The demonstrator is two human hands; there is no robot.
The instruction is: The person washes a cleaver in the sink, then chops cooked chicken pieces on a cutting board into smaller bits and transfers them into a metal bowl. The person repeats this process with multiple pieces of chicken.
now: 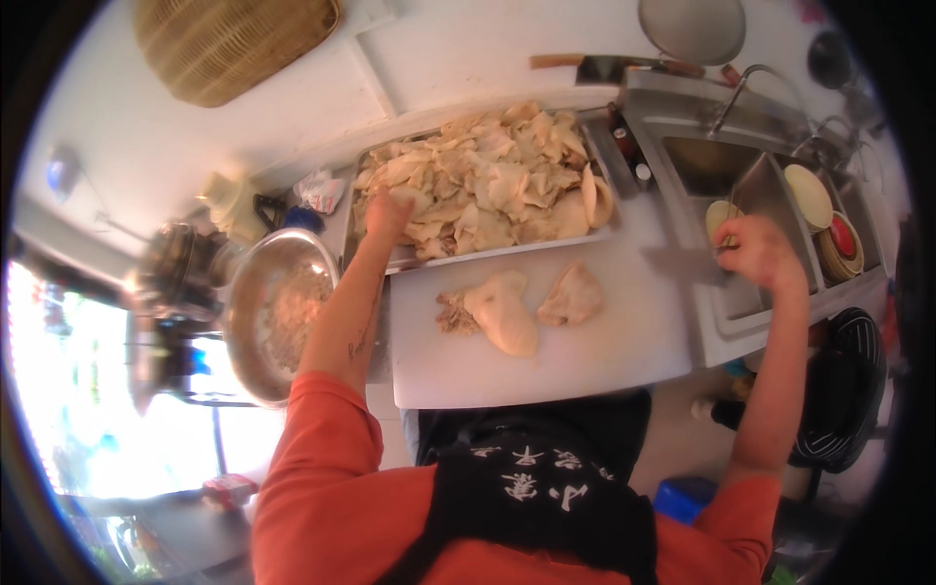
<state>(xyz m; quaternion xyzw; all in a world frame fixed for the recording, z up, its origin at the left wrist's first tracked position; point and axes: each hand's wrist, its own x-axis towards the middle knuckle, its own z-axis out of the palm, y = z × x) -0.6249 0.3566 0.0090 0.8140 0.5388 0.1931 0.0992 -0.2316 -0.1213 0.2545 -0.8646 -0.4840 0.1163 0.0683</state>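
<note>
My left hand (389,215) is at the left end of a metal tray (504,249), its fingers closed on a pale piece of meat (412,197). The tray is heaped with pale cooked meat pieces (504,175). In my right hand (762,252) is a cleaver (680,265), its broad blade pointing left over the right side of the white cutting board (468,380) and the sink edge. On the board lie a large smooth pale piece (504,311), with a crumbly brownish clump (455,313) at its left, and a smaller flat piece (570,295).
Left of the board stands a metal bowl (245,322) holding pale bits. A steel sink (731,157) at the right contains round containers (808,194). A dark bottle (620,139) stands between tray and sink. Knives (599,69) and a woven basket (234,44) are along the wall.
</note>
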